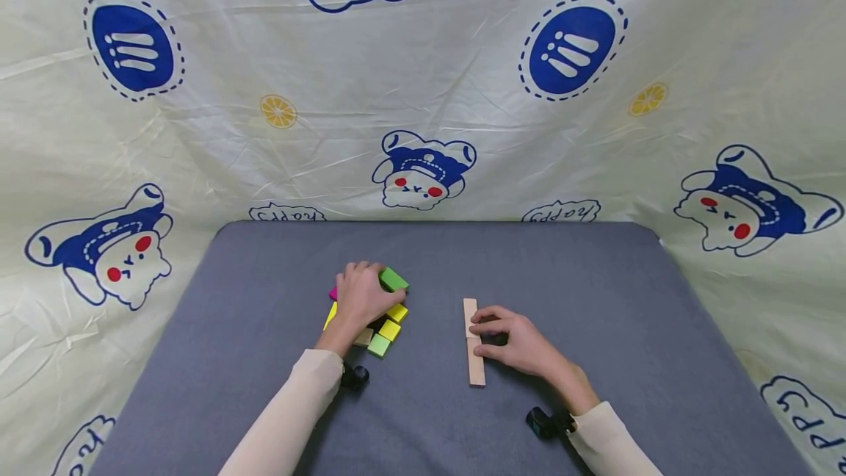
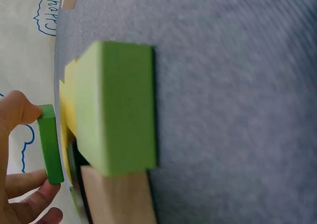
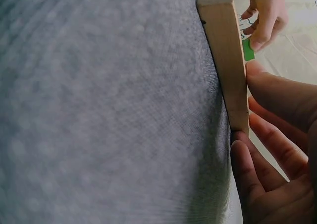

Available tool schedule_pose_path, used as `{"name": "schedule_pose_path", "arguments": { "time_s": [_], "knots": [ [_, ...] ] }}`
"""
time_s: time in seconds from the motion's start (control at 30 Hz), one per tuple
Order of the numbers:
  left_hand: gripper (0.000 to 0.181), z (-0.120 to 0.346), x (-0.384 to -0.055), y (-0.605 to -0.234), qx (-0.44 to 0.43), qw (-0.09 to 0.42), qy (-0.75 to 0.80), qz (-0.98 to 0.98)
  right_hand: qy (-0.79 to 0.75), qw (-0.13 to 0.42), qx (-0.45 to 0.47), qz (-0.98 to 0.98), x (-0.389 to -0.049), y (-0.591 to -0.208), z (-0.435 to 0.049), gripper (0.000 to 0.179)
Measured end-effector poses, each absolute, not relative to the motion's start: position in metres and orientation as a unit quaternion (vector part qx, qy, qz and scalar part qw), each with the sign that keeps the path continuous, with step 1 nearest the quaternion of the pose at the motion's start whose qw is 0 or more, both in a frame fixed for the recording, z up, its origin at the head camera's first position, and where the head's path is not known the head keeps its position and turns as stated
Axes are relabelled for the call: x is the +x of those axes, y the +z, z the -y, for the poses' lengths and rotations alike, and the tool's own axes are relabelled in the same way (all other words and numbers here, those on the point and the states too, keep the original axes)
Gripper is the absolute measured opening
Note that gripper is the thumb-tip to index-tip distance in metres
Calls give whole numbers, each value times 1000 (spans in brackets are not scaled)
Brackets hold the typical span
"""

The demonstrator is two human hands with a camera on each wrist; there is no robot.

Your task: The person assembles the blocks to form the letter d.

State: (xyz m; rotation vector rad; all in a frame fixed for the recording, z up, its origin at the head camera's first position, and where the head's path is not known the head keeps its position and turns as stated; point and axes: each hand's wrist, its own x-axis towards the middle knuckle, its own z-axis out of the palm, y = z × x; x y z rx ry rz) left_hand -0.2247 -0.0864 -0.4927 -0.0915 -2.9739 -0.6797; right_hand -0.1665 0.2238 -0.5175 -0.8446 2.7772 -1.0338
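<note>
My left hand [image 1: 360, 292] pinches a green rectangular block [image 1: 394, 280] between thumb and fingers, above a group of coloured blocks. The left wrist view shows that green block [image 2: 51, 144] between the thumb and fingertips. Two plain wooden blocks lie end to end: a near one [image 1: 476, 366] and a far one [image 1: 469, 307]. Over their right side, my right hand [image 1: 515, 340] touches them near the seam with relaxed fingers. In the right wrist view, a thumb meets the edge of a wooden block [image 3: 225, 60], while fingertips lie by its end.
Under and beside my left hand are yellow blocks [image 1: 390, 330], a light green block [image 1: 379, 345], a wooden block [image 1: 363, 337] and a magenta block [image 1: 333, 293], partly hidden. A grey cloth [image 1: 562, 270] covers the table; a printed white sheet [image 1: 463, 79] hangs behind.
</note>
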Motion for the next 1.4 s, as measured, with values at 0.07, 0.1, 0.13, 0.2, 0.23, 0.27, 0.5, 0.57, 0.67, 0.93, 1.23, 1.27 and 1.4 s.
{"name": "schedule_pose_path", "arguments": {
  "time_s": [0.07,0.1,0.13,0.2,0.23,0.27,0.5,0.57,0.67,0.93,1.23,1.27,1.4],
  "knots": [
    [60,84,-225,-492,-40,48,-227,972,-339,29,-277,-898,-167,-518,-224,32],
    [60,83,-225,-492,-47,49,-229,971,-341,29,-278,-897,-168,-518,-223,32],
    [60,82,-226,-491,-53,50,-231,970,-342,29,-280,-897,-168,-518,-223,32],
    [60,79,-226,-491,-66,54,-233,969,-344,31,-283,-895,-169,-517,-222,33],
    [60,78,-226,-491,-72,57,-235,968,-346,32,-283,-894,-169,-517,-221,33],
    [60,76,-226,-491,-77,58,-237,967,-346,34,-283,-894,-169,-517,-221,33],
    [58,67,-226,-487,-91,59,-236,966,-343,39,-279,-896,-170,-517,-219,34],
    [58,64,-227,-485,-98,55,-235,965,-340,39,-278,-897,-170,-517,-219,33],
    [59,59,-227,-484,-118,49,-235,963,-339,39,-279,-897,-170,-516,-220,33],
    [60,45,-231,-488,-175,38,-266,947,-340,39,-279,-897,-169,-515,-218,34],
    [62,30,-235,-491,-190,31,-244,951,-348,30,-281,-894,-167,-514,-217,34],
    [62,29,-235,-491,-189,29,-242,951,-348,31,-280,-894,-166,-514,-216,34],
    [62,24,-236,-491,-193,24,-238,952,-349,32,-275,-895,-166,-514,-217,33]
  ]
}}
